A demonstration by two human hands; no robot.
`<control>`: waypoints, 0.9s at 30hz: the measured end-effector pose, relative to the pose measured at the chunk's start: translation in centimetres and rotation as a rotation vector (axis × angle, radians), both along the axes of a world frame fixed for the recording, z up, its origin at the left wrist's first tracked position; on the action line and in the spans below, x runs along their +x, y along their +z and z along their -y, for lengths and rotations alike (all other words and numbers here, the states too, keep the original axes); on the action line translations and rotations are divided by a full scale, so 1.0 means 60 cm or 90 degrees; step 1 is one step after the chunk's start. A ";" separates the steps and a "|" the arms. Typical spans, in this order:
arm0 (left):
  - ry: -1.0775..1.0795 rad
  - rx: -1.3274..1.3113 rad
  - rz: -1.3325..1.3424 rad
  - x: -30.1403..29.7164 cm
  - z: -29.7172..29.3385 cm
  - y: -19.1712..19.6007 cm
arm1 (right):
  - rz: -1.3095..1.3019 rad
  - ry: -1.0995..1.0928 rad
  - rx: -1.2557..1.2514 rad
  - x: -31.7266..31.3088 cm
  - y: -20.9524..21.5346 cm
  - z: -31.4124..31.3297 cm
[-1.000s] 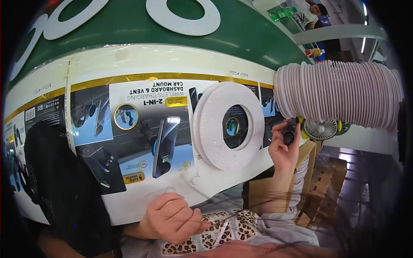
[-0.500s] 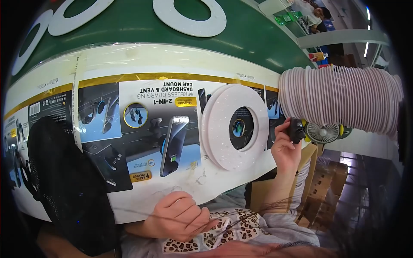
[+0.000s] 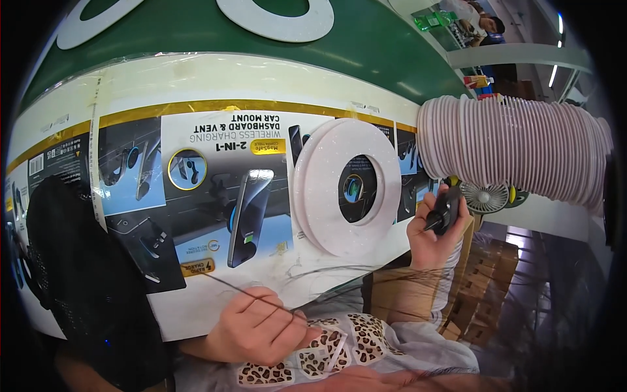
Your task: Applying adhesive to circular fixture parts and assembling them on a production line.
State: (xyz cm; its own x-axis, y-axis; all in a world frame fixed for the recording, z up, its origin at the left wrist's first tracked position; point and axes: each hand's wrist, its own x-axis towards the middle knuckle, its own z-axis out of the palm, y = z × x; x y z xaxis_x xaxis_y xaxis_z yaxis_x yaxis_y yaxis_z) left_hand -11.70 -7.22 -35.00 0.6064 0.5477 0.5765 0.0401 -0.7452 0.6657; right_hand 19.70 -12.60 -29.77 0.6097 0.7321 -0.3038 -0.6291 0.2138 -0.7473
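My right hand (image 3: 434, 238) is raised off the table's near right edge. Its fingers are wrapped around a small black object (image 3: 443, 212) with a narrow pointed end; I cannot tell its exact kind. My left hand (image 3: 264, 326) is curled into a fist at the near edge, above my patterned clothing. Whether anything sits inside that fist is hidden. Between and beyond both hands lie flat white rings (image 3: 384, 215), a couple overlapping, on a printed cardboard sheet (image 3: 209, 228) that covers the work surface. Neither hand touches these rings.
A long row of packed white rings (image 3: 516, 144) stands at the right, with a small fan (image 3: 483, 198) beneath. More rings (image 3: 294, 29) lie on the green surface (image 3: 196, 39) beyond. Black fabric (image 3: 98, 287) covers the left side. Cardboard boxes (image 3: 486, 287) sit low right; another person (image 3: 480, 23) is far off.
My right hand has turned, so the black object now shows its pointed end toward the lower left. The view has shifted slightly. My left fist keeps its shape and place.
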 end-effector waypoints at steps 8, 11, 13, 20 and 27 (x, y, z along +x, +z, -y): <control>-0.012 -0.015 0.004 -0.005 0.011 -0.013 | 0.530 -0.079 -0.038 -0.100 -0.002 0.016; -0.004 0.000 0.004 -0.004 0.008 -0.014 | 0.725 0.023 -0.055 -0.122 0.001 0.035; -0.012 0.005 -0.005 0.008 0.005 -0.015 | 0.794 -0.006 -0.025 -0.114 -0.012 0.033; -0.019 0.000 -0.004 0.004 -0.003 -0.019 | 0.947 0.029 0.129 -0.119 -0.029 0.004; 0.008 0.012 -0.026 0.001 -0.002 -0.012 | 0.905 0.038 0.120 -0.129 -0.026 -0.002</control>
State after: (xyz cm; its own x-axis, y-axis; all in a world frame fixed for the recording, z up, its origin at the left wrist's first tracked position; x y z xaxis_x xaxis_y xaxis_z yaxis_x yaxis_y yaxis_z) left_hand -11.63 -7.12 -35.74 0.6226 0.5446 0.5619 0.0764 -0.7569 0.6490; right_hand 11.97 -12.49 -31.32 0.2755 0.7269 0.6290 0.6022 0.3795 -0.7024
